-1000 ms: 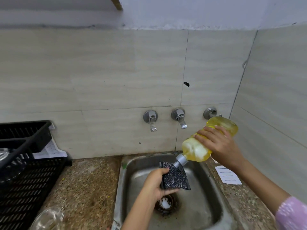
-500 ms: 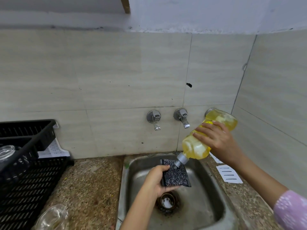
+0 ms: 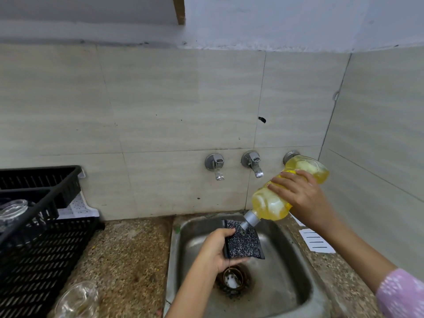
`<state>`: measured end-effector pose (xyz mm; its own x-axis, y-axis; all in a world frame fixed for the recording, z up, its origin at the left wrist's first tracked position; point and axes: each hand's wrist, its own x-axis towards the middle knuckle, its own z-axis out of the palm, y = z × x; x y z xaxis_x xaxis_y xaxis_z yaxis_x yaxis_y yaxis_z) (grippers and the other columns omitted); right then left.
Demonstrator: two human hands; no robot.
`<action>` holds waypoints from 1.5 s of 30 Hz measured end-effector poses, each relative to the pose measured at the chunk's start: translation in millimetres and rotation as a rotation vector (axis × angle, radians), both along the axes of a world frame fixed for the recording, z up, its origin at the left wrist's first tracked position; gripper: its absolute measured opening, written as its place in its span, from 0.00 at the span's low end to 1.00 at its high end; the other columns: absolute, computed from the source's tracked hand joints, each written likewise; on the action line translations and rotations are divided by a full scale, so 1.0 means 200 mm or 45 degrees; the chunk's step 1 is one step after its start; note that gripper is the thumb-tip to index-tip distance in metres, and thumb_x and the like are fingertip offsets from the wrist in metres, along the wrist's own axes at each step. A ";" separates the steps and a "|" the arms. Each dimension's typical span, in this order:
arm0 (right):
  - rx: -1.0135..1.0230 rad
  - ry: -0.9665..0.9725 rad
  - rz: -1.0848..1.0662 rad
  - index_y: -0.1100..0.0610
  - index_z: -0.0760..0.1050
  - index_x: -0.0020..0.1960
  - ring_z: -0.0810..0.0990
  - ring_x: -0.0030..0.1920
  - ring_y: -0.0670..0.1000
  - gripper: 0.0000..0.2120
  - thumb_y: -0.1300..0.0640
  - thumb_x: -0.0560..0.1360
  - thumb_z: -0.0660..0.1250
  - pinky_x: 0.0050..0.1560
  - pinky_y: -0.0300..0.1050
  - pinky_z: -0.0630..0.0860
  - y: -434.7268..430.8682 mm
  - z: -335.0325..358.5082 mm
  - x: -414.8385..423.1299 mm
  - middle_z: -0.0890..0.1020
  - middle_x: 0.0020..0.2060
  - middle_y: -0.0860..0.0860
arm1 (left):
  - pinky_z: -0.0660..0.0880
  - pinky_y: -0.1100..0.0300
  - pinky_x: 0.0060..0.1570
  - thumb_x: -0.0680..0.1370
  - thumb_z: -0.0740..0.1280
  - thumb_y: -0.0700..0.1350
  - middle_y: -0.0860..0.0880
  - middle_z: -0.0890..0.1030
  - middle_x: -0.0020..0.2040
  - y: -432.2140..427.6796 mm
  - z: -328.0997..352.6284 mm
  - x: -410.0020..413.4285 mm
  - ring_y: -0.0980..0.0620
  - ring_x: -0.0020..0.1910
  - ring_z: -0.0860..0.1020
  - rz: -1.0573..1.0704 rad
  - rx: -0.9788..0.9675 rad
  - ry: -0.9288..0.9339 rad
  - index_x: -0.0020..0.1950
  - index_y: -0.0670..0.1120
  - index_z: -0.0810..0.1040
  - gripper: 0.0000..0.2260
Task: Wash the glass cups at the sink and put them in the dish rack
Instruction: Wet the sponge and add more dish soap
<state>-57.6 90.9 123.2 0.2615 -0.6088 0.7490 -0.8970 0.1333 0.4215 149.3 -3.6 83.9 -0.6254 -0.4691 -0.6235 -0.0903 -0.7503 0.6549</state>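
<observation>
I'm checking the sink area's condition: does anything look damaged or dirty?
The drain is ringed with dark, rusty grime, and a small black mark mars the wall tile above the taps.

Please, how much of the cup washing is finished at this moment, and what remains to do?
Done: one glass cup appears to sit in the black dish rack. In hand: the left hand holds a dark scrub pad over the sink while the right hand tips the yellow soap bottle onto it. Left: a second glass cup on the counter awaits washing.
</observation>
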 end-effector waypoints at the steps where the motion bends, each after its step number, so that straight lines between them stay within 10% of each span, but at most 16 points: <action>1: 0.030 -0.027 -0.020 0.56 0.82 0.51 0.83 0.49 0.56 0.16 0.60 0.69 0.59 0.55 0.52 0.65 0.00 -0.01 0.00 0.84 0.49 0.52 | 0.72 0.40 0.52 0.79 0.60 0.38 0.39 0.77 0.45 0.00 0.00 0.00 0.40 0.42 0.76 0.000 0.003 0.006 0.49 0.39 0.70 0.02; 9: 0.188 -0.613 -0.098 0.53 0.77 0.54 0.75 0.52 0.49 0.30 0.66 0.53 0.71 0.49 0.40 0.59 0.06 -0.24 0.05 0.83 0.49 0.50 | 0.74 0.42 0.45 0.79 0.61 0.39 0.38 0.77 0.47 -0.04 -0.02 0.02 0.40 0.43 0.76 0.030 0.014 0.016 0.57 0.38 0.70 0.08; 16: 0.138 -1.098 -0.177 0.54 0.82 0.50 0.81 0.45 0.48 0.26 0.66 0.54 0.60 0.43 0.40 0.72 0.10 -0.45 0.11 0.84 0.43 0.46 | 0.74 0.41 0.47 0.79 0.61 0.38 0.37 0.77 0.47 -0.08 -0.05 0.02 0.39 0.43 0.76 0.086 0.072 0.024 0.50 0.38 0.71 0.04; 26: -0.037 -1.997 -0.477 0.63 0.79 0.49 0.76 0.41 0.55 0.21 0.73 0.58 0.76 0.39 0.44 0.68 0.07 -0.65 -0.02 0.79 0.36 0.54 | 0.71 0.40 0.50 0.78 0.61 0.37 0.37 0.77 0.45 -0.19 -0.03 -0.07 0.39 0.43 0.76 0.170 0.131 0.090 0.47 0.38 0.71 0.02; 31: -0.412 -2.456 -0.559 0.62 0.76 0.45 0.80 0.42 0.60 0.16 0.69 0.60 0.77 0.46 0.51 0.76 -0.01 -0.74 -0.26 0.81 0.42 0.61 | 0.79 0.44 0.31 0.77 0.62 0.39 0.38 0.78 0.46 -0.28 -0.13 -0.14 0.39 0.43 0.76 0.161 0.133 0.005 0.48 0.39 0.72 0.03; 45: -0.832 -2.440 -0.740 0.64 0.73 0.60 0.77 0.56 0.60 0.28 0.64 0.62 0.78 0.55 0.51 0.72 -0.30 -0.89 -0.97 0.78 0.57 0.61 | 0.74 0.45 0.45 0.77 0.62 0.41 0.40 0.79 0.45 -0.54 -0.39 -0.53 0.41 0.45 0.77 0.082 0.107 -0.183 0.48 0.41 0.75 0.04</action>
<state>-252.2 30.7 -54.6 -0.9885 0.0826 -0.1264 0.1408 0.2013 -0.9693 44.2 -112.3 6.8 -0.4971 -0.4477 -0.7433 -0.1287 -0.8091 0.5734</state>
